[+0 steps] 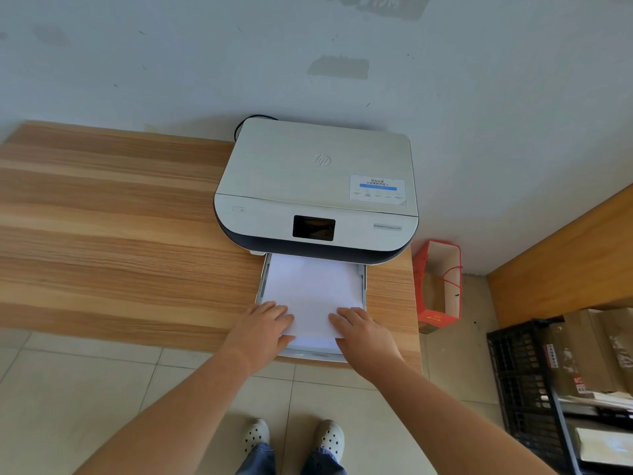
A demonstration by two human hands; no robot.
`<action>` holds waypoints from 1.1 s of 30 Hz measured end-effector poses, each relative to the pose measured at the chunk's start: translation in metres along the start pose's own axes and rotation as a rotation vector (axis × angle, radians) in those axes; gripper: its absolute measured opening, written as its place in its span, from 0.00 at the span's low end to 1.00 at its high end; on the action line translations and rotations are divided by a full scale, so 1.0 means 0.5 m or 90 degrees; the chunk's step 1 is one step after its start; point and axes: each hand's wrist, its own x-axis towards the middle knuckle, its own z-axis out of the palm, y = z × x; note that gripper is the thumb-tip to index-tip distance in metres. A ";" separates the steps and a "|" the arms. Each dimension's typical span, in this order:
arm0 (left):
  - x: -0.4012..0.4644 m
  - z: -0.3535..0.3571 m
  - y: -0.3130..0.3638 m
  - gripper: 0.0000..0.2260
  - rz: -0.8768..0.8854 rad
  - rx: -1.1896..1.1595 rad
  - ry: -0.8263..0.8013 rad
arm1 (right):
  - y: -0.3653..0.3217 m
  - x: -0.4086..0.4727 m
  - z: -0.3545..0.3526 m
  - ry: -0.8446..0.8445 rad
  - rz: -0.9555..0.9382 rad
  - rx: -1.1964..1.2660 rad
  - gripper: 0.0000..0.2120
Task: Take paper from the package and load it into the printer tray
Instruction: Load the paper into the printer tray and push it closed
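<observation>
A white stack of printer paper (pixel 313 289) lies in the pulled-out pale grey plastic printer tray (pixel 363 286), which juts from the front of the printer toward the front edge of the wooden table (pixel 120 234). The near end of the stack sits slightly raised above the tray's front lip. The left hand (pixel 265 325) lies on the stack's near left corner with fingers laid flat on top, and the right hand (pixel 359 329) lies on the near right corner the same way; whether the thumbs hook under the sheets cannot be told. The cream-and-dark-grey flatbed printer (pixel 315 190) stands at the table's back right corner, against the wall, with a small dark screen (pixel 313 228) on its front panel and a black cable (pixel 253 120) looping behind its back left corner. On the tiled floor just beyond the table's right edge stands a red paper gift bag (pixel 436 286), open at the top. Further right sits a black plastic crate (pixel 520 378) beside cardboard boxes (pixel 589 351).
</observation>
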 end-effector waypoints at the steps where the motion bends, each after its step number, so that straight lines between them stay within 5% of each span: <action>1: 0.000 -0.003 0.003 0.16 0.001 -0.002 0.017 | 0.002 0.000 -0.003 -0.003 -0.001 0.001 0.22; 17: -0.010 0.011 -0.006 0.06 0.020 -0.062 0.046 | -0.013 -0.027 -0.010 0.015 0.016 0.057 0.17; 23: -0.021 0.017 -0.011 0.01 0.023 -0.107 0.069 | -0.028 -0.049 -0.020 -0.002 0.077 0.137 0.34; 33: -0.064 0.016 -0.006 0.01 0.063 -0.144 0.070 | -0.042 -0.086 -0.005 0.057 0.031 0.055 0.18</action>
